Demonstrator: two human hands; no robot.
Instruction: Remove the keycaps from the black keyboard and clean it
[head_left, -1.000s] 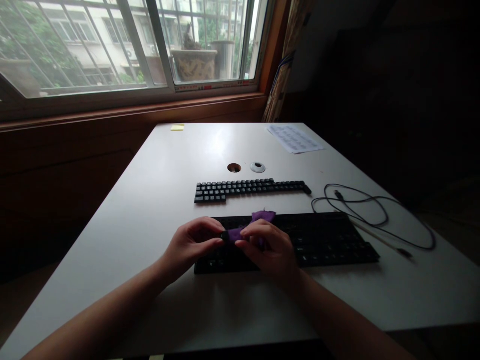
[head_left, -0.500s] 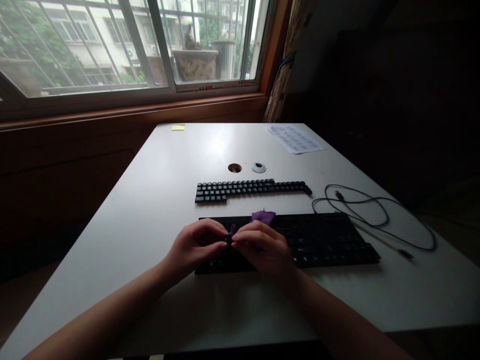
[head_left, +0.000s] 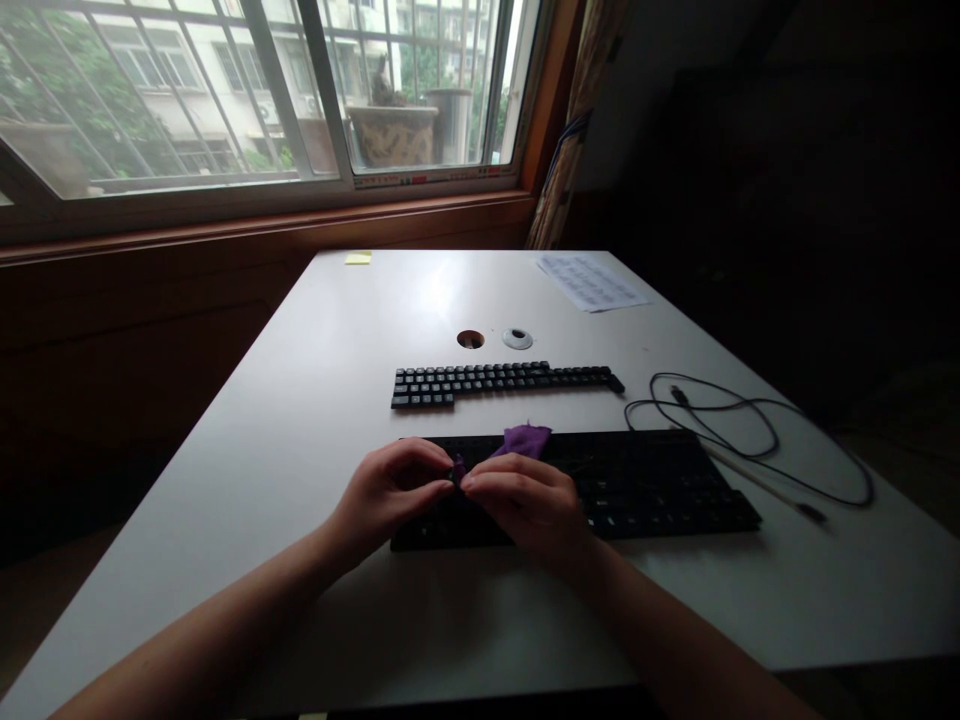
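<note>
Both hands meet over the left part of a black keyboard base near the table's front. My left hand pinches a small dark piece, probably a keycap, at its fingertips. My right hand is closed on a purple cloth, pressed against that piece; a fold of cloth sticks up behind the knuckles. Rows of loose black keycaps lie laid out on the white table just beyond the keyboard.
A black cable loops on the table to the right of the keyboard. Further back are a round cable hole, its white cap, a printed sheet and a yellow sticky note. A window spans the wall behind.
The hands have drawn closer together; the strip of purple cloth showing between them has shrunk to a small tip. The camera tilted slightly.
</note>
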